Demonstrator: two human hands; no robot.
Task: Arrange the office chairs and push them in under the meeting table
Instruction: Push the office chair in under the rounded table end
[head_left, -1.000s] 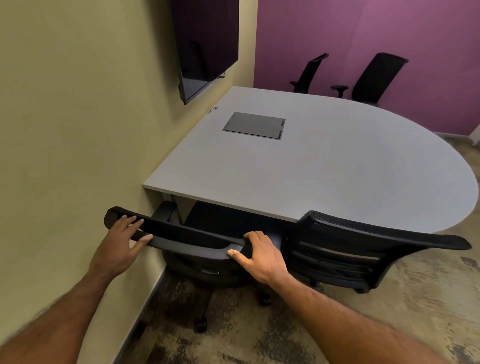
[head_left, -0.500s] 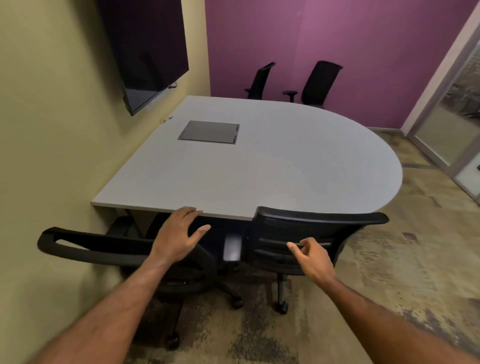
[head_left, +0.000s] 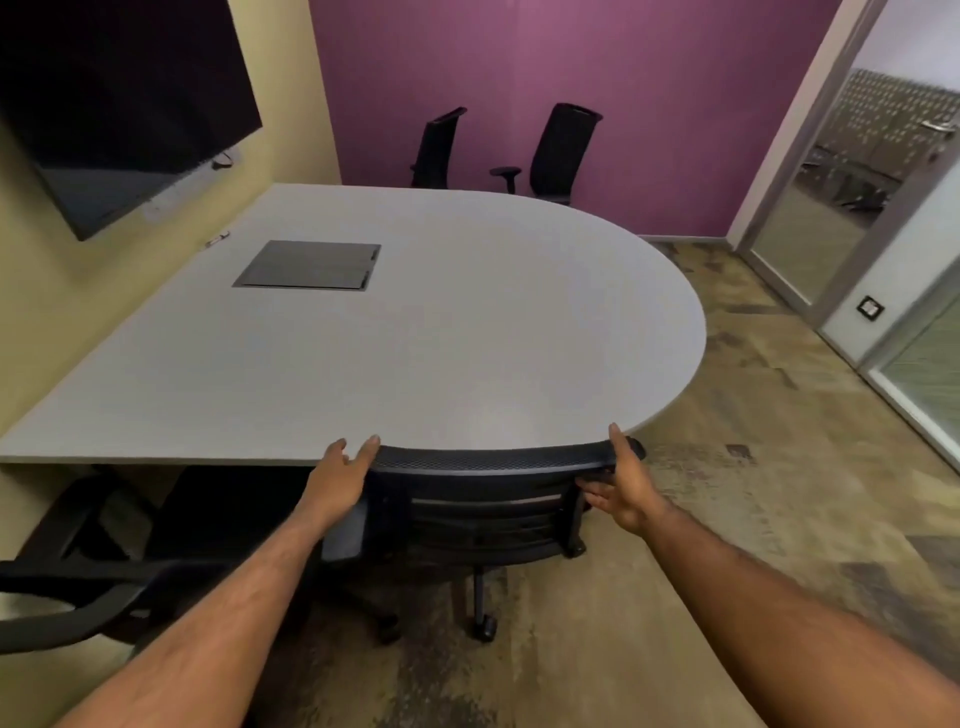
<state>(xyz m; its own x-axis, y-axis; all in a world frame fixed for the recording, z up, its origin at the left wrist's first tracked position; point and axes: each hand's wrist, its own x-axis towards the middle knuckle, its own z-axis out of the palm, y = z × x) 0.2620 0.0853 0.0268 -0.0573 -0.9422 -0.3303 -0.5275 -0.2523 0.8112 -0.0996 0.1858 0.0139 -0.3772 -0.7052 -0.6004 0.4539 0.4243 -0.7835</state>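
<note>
A grey meeting table (head_left: 467, 332) with a rounded right end fills the middle. A black mesh office chair (head_left: 483, 499) stands at its near edge, backrest top against the tabletop rim. My left hand (head_left: 340, 475) rests on the left end of that backrest, fingers spread and laid flat. My right hand (head_left: 623, 480) is at the backrest's right end, thumb up along the edge and fingers curled under it. A second black chair (head_left: 78, 597) sits at the lower left, its seat partly under the table. Two more black chairs (head_left: 436, 148) (head_left: 563, 150) stand beyond the far side.
A dark wall screen (head_left: 119, 98) hangs on the yellow wall at left. A grey cable hatch (head_left: 309, 265) is set into the tabletop. A purple wall is at the back. Glass door and partition (head_left: 852, 208) are at right, with patterned carpet floor (head_left: 753, 467) between.
Both hands left the left chair's backrest and moved right to the second chair's backrest. My view swung right, showing the door.
</note>
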